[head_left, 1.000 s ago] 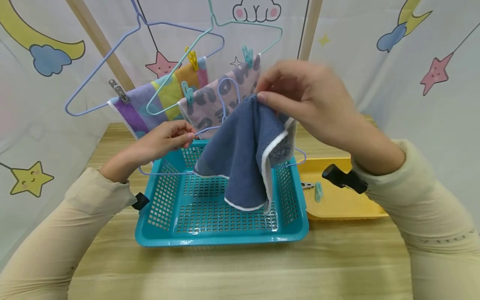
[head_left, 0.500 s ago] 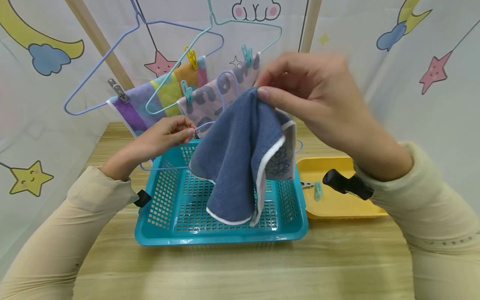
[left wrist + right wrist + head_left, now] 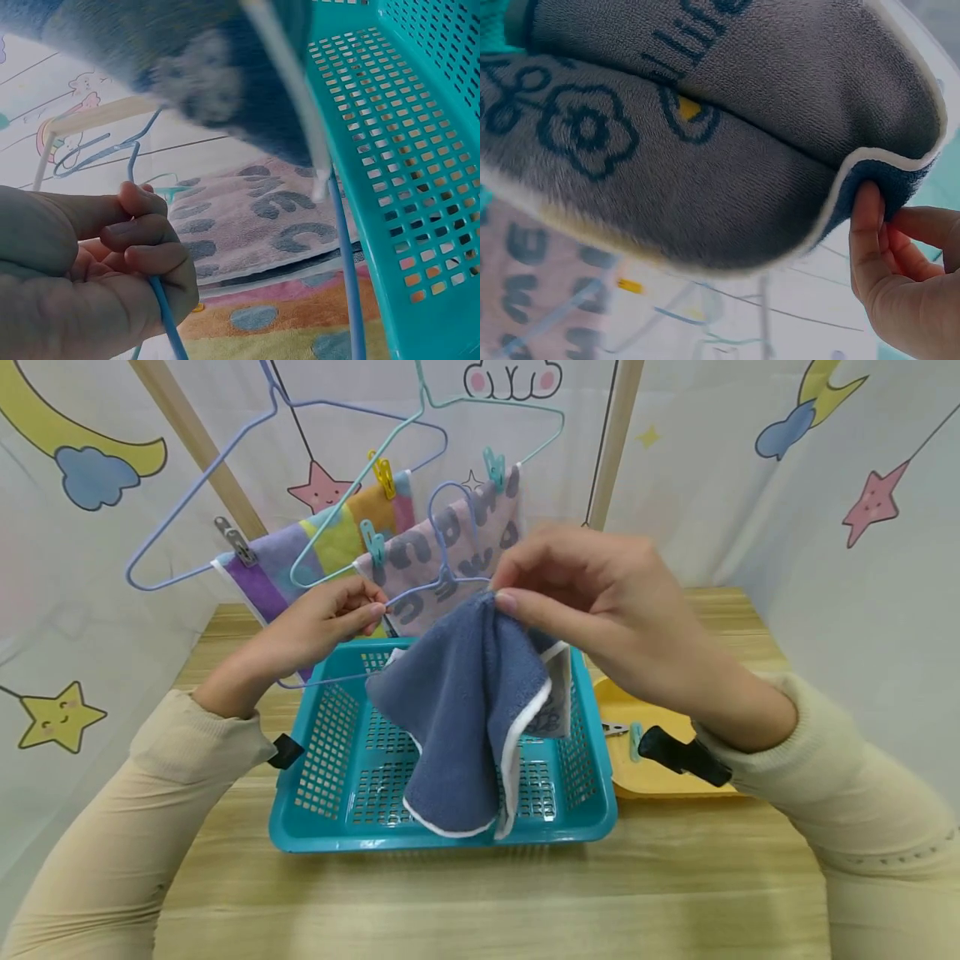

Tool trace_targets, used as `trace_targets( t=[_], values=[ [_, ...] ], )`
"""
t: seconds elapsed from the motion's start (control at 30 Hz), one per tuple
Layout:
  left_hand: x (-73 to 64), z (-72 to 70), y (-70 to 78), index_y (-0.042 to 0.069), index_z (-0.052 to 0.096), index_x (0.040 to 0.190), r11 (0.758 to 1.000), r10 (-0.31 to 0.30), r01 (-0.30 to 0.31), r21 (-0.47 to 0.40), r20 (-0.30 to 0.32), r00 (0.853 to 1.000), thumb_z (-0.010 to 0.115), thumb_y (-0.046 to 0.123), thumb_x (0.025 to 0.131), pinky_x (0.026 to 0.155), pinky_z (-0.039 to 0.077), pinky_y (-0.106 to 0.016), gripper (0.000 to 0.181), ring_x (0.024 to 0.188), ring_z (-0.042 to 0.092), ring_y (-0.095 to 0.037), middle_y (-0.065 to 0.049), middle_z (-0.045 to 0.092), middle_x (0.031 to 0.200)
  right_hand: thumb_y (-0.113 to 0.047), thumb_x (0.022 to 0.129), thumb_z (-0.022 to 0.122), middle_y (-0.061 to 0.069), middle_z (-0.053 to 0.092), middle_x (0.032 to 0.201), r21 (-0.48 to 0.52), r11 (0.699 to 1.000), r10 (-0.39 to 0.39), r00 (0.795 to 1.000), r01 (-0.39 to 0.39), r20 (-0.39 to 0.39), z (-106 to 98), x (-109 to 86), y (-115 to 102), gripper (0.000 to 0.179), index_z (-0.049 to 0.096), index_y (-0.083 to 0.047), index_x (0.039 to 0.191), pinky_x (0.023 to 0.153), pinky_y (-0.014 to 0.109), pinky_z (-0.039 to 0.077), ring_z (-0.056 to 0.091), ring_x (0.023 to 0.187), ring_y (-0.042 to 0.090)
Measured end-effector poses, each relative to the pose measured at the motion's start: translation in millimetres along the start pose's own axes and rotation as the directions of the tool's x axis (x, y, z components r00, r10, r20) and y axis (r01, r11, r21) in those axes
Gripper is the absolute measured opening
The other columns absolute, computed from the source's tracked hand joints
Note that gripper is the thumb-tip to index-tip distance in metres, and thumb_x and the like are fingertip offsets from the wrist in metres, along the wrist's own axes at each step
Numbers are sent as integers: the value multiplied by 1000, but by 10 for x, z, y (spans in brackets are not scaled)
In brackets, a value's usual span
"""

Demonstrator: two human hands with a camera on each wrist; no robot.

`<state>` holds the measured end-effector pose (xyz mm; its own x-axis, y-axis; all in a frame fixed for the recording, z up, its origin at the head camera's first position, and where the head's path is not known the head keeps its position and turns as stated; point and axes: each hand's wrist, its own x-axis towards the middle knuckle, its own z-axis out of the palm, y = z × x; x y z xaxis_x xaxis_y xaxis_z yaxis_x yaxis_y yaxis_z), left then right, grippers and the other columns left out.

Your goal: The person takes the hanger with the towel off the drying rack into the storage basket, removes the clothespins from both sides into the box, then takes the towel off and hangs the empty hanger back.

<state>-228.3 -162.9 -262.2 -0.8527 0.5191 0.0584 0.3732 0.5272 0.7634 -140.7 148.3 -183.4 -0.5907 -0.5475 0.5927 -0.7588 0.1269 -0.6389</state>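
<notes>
blue-grey towel (image 3: 735, 165) with "life" lettering (image 3: 697, 45)

held hanger (image 3: 444, 573): partly behind blue towel (image 3: 457, 718) | mint hanger (image 3: 423, 398): top cropped

Looks like a home-style laundry corner, this: pale curtain (image 3: 690, 518) behind, cartoon moon (image 3: 127, 453), yellow star (image 3: 63, 717) (and yes, it's smiling!), a bright pegged-up towel (image 3: 288, 560), teal plastic basket (image 3: 442, 845), wood-grain table (image 3: 495, 906).
</notes>
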Motion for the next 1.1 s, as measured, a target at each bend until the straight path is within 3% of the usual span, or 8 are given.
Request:
trace_targets(
  t=[0.2, 0.37, 0.57, 0.67, 0.87, 1.1],
  values=[
    [-17, -18, 51, -4, 53, 119, 1000, 6, -6, 11, -12, 1000, 43, 14, 108, 65, 41, -22, 24, 76, 48, -17, -12, 52, 88, 2, 96, 64, 6, 63, 96, 30, 991, 132, 990, -134, 50, 181, -134, 294, 6, 67, 1, 101, 73, 28, 54, 62, 82, 15],
    [-27, -33, 97, -3, 55, 117, 999, 7, -6, 35, -37, 999, 44, 15, 108, 65, 41, -24, 23, 76, 48, -19, -12, 53, 88, 1, 94, 67, 5, 64, 96, -27, 982, 189, 980, -188, 68, 306, -271, 537, 6, 68, -2, 99, 70, 26, 53, 60, 80, 14],
    [-47, -58, 165, -1, 56, 113, 996, 23, -15, 92, -83, 996, 45, 14, 108, 65, 42, -24, 20, 75, 50, -21, -14, 54, 88, 0, 93, 69, 1, 63, 92, -187, 973, 160, 978, -134, 133, 453, -460, 877, 7, 67, -5, 97, 70, 27, 52, 58, 78, 10],
    [-53, -75, 200, -2, 56, 112, 994, 44, -35, 107, -88, 995, 44, 13, 108, 65, 42, -23, 19, 75, 50, -21, -14, 54, 87, 1, 92, 69, 0, 61, 88, -270, 956, 168, 966, -111, 199, 508, -549, 1029, 8, 66, -6, 94, 69, 26, 50, 55, 77, 11],
    [-59, -96, 271, -2, 56, 113, 990, 64, -50, 132, -99, 993, 44, 12, 108, 63, 39, -23, 20, 74, 49, -21, -13, 54, 86, 1, 90, 72, 4, 60, 87, -362, 922, 256, 914, -134, 313, 465, -625, 1191, 6, 68, -2, 94, 65, 26, 49, 55, 74, 16],
    [-60, -116, 376, -1, 59, 114, 976, 72, -37, 216, -160, 985, 48, 14, 107, 62, 37, -24, 20, 73, 49, -24, -12, 57, 85, -11, 89, 77, 1, 64, 85, -326, 908, 358, 889, -262, 285, 198, -600, 1316, 15, 70, -3, 99, 65, 29, 51, 58, 72, 14]
  ],
)
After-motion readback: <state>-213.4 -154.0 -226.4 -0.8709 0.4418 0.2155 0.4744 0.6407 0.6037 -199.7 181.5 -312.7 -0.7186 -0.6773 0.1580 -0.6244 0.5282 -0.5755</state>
